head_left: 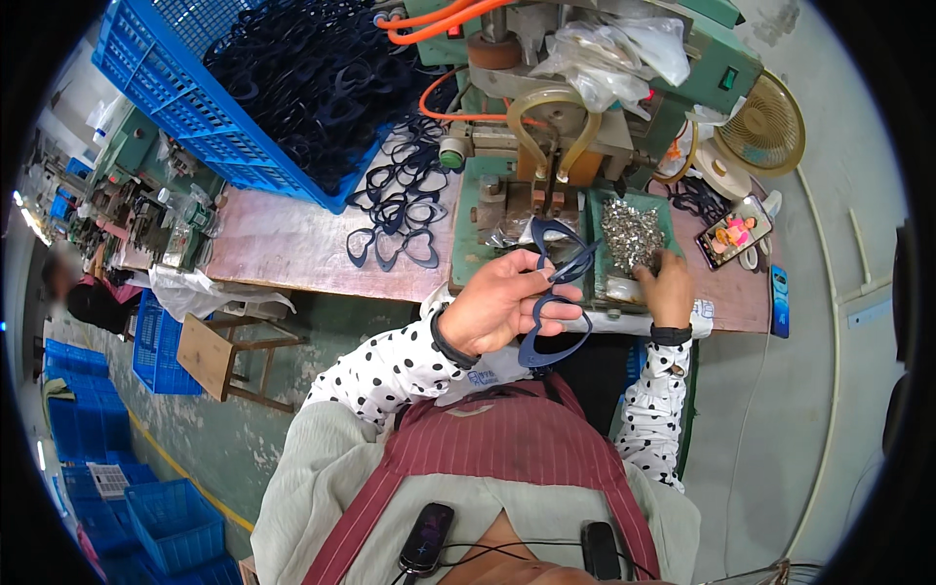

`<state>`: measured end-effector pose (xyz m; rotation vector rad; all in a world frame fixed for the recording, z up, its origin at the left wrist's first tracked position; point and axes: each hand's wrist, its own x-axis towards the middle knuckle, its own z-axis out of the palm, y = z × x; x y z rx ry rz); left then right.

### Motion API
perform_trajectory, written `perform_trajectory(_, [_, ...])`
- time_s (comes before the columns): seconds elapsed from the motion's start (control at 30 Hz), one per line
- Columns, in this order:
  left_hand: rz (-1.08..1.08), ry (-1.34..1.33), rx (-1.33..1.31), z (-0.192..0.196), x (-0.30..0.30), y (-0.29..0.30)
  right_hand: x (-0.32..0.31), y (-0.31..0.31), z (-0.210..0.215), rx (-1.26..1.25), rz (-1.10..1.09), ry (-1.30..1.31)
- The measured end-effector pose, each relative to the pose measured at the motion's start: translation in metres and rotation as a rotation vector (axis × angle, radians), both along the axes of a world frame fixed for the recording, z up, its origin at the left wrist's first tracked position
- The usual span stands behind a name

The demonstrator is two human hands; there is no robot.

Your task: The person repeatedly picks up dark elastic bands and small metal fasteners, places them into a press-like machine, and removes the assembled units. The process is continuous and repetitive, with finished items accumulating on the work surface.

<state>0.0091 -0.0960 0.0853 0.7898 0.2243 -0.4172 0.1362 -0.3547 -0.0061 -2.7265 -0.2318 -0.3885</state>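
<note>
One dark blue heart-shaped glasses frame [556, 302] is clamped in the fingers of the raised left hand [497, 304]; the right hand [669, 285], fingers curled together, is laid on one tray of small metal parts [632, 234].

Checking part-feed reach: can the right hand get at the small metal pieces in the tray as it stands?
Probably yes. The right hand already rests at the near edge of the pile of small metal pieces in the green tray; nothing lies between them. The left hand holds the dark blue frame aside.
</note>
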Motion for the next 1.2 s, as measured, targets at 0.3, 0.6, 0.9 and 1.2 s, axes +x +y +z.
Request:
perform_trajectory(0.3, [-0.015, -0.092, 0.109, -0.018, -0.013, 0.005, 0.026, 0.018, -0.023, 0.415, 0.084, -0.103])
perform_trajectory(0.6, [0.313, -0.584, 1.995, -0.099, 0.009, 0.15, 0.017, 0.019, -0.026, 0.591, -0.031, -0.186])
perform_trajectory(0.9, [0.258, -0.145, 2.281, -0.187, 0.054, 0.288, 0.025, 0.024, -0.042, 0.423, 0.006, -0.409])
perform_trajectory(1.2, [0.078, -0.703, 2.467, -0.156, 0.036, 0.231, 0.009, 0.051, 0.018, 0.518, 0.123, -0.423])
